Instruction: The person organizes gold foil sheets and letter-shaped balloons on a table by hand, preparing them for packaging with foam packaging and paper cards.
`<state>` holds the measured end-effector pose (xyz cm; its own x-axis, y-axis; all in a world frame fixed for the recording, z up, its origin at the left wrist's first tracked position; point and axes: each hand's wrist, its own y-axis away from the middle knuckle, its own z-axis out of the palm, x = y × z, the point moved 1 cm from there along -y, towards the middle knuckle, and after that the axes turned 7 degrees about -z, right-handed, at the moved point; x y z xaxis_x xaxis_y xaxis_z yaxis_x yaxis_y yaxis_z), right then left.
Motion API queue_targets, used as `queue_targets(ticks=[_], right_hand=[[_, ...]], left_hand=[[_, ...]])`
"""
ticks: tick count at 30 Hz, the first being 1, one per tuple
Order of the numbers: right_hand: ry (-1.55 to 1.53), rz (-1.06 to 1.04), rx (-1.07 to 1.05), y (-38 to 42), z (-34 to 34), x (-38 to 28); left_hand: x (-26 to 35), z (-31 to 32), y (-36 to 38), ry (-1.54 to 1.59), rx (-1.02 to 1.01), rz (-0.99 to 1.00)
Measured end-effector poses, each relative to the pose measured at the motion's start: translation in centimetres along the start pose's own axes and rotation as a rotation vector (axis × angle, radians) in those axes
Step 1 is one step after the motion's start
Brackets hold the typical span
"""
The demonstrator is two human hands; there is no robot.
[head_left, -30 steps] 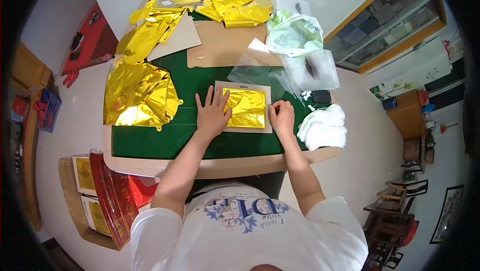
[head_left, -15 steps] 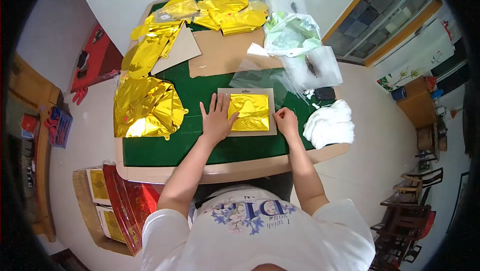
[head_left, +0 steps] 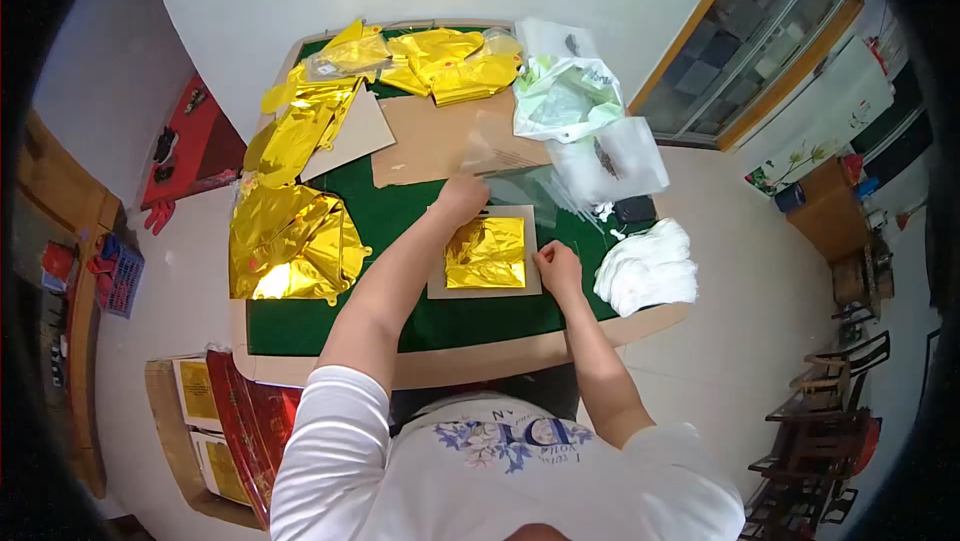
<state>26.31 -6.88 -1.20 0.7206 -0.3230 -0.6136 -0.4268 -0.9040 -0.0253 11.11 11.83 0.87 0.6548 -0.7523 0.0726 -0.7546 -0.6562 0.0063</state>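
Observation:
A folded gold foil balloon (head_left: 485,253) lies flat on a cardboard card (head_left: 437,281) with a hanging slot at its top, on the green tabletop. My left hand (head_left: 463,199) is past the card's upper left corner, its fingers closed at the near corner of the clear plastic bags (head_left: 525,186); its fingertips are partly hidden. At the card's right edge, my right hand (head_left: 560,269) has its fingers curled and pinched against the cardboard.
Gold foil balloons (head_left: 295,241) are heaped along the left and back of the table. Flat cardboard (head_left: 430,141) lies behind the card. To the right are a white plastic bag (head_left: 565,101), a black object (head_left: 634,211) and a bundle of white strips (head_left: 650,269).
My left hand has left the foil and reached forward to the clear plastic bags. My right hand stays by the card's right edge. The view has tilted up slightly.

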Motion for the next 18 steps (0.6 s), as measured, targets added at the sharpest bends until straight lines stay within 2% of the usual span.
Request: queue_targets(ticks=[2, 4, 8, 10, 12, 14, 15, 18], right_hand=[[0.004, -0.03, 0.004, 0.0, 0.2, 0.2], [0.008, -0.029, 0.017, 0.0, 0.3, 0.2], [-0.025, -0.044, 0.01, -0.2, 0.1, 0.7], [-0.058, -0.05, 0.006, 0.1, 0.0, 0.9], [-0.094, -0.056, 0.011, 0.1, 0.0, 1.3], [-0.168, -0.093, 0.014, 0.1, 0.2, 1.9], [-0.175, -0.056, -0.001, 0.3, -0.1, 1.5], [-0.212, -0.033, -0.002, 0.3, -0.2, 2.1]], left_hand=[[0.1, -0.1, 0.5, -0.09, -0.03, -0.028], [-0.2, 0.5, 0.9, -0.115, 0.124, -0.013], [-1.3, 1.2, 1.9, -0.055, 0.136, -0.083], [-2.9, 1.2, 3.1, -0.041, 0.161, -0.219], [-3.8, 0.9, 4.1, -0.064, 0.144, -0.205], [-4.2, 0.7, 5.0, 0.095, 0.15, -0.208], [-4.4, 0.6, 5.4, 0.073, 0.26, -0.132], [-4.3, 0.6, 5.7, 0.217, 0.335, -0.182]])
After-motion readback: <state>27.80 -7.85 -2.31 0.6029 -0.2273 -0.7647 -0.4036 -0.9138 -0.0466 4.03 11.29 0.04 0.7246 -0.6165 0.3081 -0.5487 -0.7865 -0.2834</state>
